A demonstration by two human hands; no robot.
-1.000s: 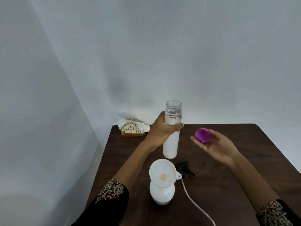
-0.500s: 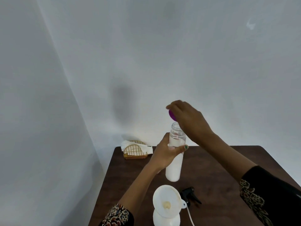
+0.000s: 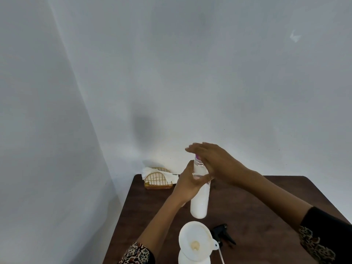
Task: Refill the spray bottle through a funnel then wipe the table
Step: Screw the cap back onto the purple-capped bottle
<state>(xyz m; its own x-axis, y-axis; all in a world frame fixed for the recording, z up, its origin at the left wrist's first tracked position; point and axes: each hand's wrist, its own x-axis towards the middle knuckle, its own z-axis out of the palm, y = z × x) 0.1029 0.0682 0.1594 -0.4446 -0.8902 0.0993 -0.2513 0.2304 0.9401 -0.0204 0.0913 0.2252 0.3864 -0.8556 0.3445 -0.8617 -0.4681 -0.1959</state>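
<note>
Bottle point(image 3: 199, 201) half-full of white liquid

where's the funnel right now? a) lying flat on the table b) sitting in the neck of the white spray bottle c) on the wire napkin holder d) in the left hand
b: the funnel sits upright in the mouth of the spray bottle at the near table edge, untouched by either hand.

A dark brown wooden table point(image 3: 266, 202) is set into a corner formed by two plain pale grey walls point(image 3: 209, 73), softly shadowed.
</note>
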